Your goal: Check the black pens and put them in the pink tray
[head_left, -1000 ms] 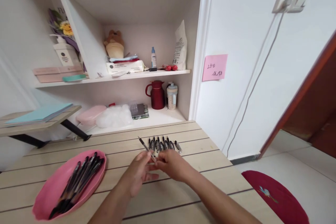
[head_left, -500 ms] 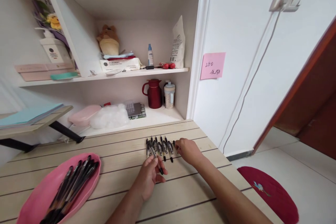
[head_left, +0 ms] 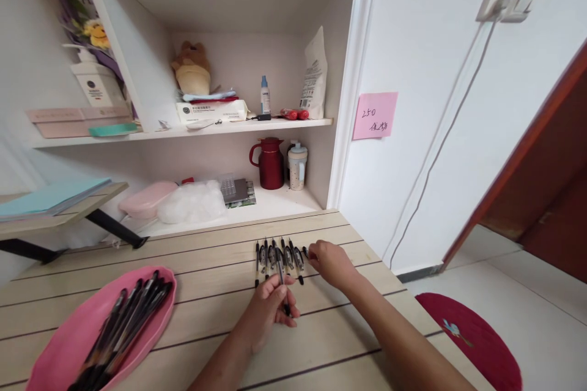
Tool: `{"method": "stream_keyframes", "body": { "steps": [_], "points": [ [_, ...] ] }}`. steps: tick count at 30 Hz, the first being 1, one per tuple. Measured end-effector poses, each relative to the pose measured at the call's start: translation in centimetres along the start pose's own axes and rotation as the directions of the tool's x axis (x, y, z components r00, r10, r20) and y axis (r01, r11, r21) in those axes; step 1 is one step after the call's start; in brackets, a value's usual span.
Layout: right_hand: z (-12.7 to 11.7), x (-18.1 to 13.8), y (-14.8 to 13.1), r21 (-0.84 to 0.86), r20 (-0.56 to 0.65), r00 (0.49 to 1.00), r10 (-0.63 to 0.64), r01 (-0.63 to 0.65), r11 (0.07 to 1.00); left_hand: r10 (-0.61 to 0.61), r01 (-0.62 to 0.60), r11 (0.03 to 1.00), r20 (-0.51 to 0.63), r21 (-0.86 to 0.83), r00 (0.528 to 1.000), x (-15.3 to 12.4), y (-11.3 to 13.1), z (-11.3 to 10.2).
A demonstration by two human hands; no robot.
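1. While L hand point(head_left: 268, 308) pinches a pen point(head_left: 281, 279) betw. thumb & fingers, its lower fingers stay loosely curled; pen has clear barrel, black ends, & slants up & away, clear of the arm.
2. R hand point(head_left: 331, 261) has fingers bunched, tips at a dark cap point(head_left: 305, 251) by right end of row; can't tell if it's gripped, as hand hides most of it.
3. Row of pens point(head_left: 257, 266) lies on table point(head_left: 321, 342), just beyond L hand, approx. parallel, points facing shelf; loose caps point(head_left: 262, 255) sit betw. them. Held pen's far end overlaps row in head view.
4. Pink bowl point(head_left: 59, 342), well left of L hand, has more pens point(head_left: 121, 330) heaped lengthwise.
5. Bkgd: red jug point(head_left: 271, 165) & cup point(head_left: 297, 170) side by side on lower shelf; pink note point(head_left: 375, 115) on wall; red stool point(head_left: 486, 342) at R edge of table.
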State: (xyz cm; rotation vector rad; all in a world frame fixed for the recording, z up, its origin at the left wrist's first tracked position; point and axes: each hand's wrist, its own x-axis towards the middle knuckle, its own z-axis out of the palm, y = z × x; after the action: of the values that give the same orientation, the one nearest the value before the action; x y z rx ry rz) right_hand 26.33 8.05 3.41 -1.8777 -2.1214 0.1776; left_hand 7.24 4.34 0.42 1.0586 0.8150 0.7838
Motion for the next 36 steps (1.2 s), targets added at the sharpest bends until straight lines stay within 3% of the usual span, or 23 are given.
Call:
{"method": "stream_keyframes", "body": {
  "steps": [3,6,9,12,17,25,31,36],
  "points": [
    [-1.0,0.1,-0.3,0.393,-0.010,0.999,0.038,-0.030,0.919,0.000,-0.001,0.997,0.014,0.073,1.000,0.0,0.0,0.2],
    [-1.7,0.1,-0.9,0.753,0.032,0.998,0.049,-0.057,0.656,-0.008,0.003,0.990,0.035,0.140,0.999,0.2,-0.2,0.2],
    [-2.1,0.0,-1.6,0.900,0.039,0.997,0.067,-0.064,0.431,-0.015,0.002,0.982,0.067,0.190,0.998,0.4,-0.4,0.1],
    [-2.5,-0.2,-2.0,0.941,0.047,0.996,0.080,-0.071,0.331,0.014,-0.030,0.973,0.072,0.230,0.997,0.4,-0.5,0.1],
    [-3.0,-0.3,-2.2,0.941,-0.056,0.997,0.060,0.032,0.338,0.030,-0.048,0.962,0.071,0.268,0.997,0.1,-0.4,0.4],
    [-3.7,-0.8,-2.2,0.839,-0.086,0.994,-0.070,0.111,0.533,0.043,-0.073,0.957,0.111,0.281,0.993,0.0,-0.4,0.4],
    [-4.1,-1.1,-2.4,0.855,-0.046,0.990,-0.130,0.106,0.508,0.052,-0.087,0.947,0.120,0.309,0.991,0.0,-0.5,0.3],
    [-3.6,-0.9,-2.4,0.847,-0.033,0.997,-0.072,0.066,0.528,0.059,-0.086,0.946,0.097,0.314,0.994,0.0,-0.6,0.4]
  ]
}}
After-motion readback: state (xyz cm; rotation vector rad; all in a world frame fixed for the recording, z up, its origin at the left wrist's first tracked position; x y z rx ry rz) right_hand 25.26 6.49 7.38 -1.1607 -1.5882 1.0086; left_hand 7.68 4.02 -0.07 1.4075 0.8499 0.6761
